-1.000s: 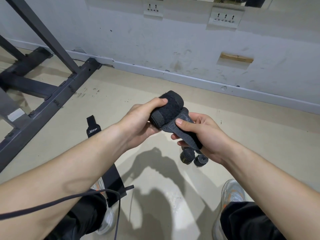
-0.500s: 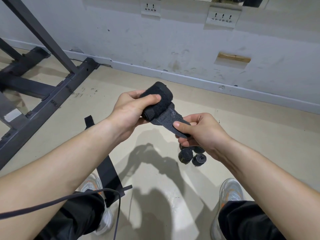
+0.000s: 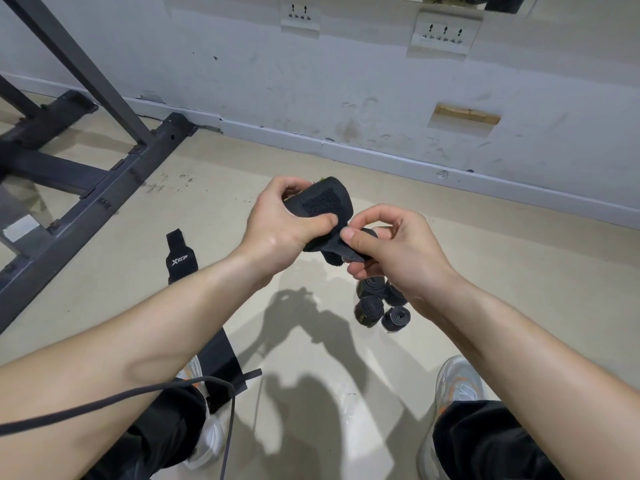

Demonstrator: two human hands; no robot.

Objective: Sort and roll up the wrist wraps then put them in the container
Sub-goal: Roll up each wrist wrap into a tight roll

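- Wrist wrap (image 3: 320, 202), black and nearly rolled, was held in the air between both hands, above the floor (image 3: 519, 271).
- Left hand (image 3: 277, 230) had its grip closed round the roll, thumb pressed across the lower face.
- Right hand (image 3: 391, 247) pinched the loose tail (image 3: 332, 252) between thumb and fingers, just beside and below the roll.
- Step in hand, as I judged it, was finishing the roll. The next move called for drawing the tail taut and pressing it down to fasten.
- Several finished rolls (image 3: 370, 304) lay on the floor below the right hand, and a flat wrap (image 3: 180, 259) lay well apart to the left. No container showed.
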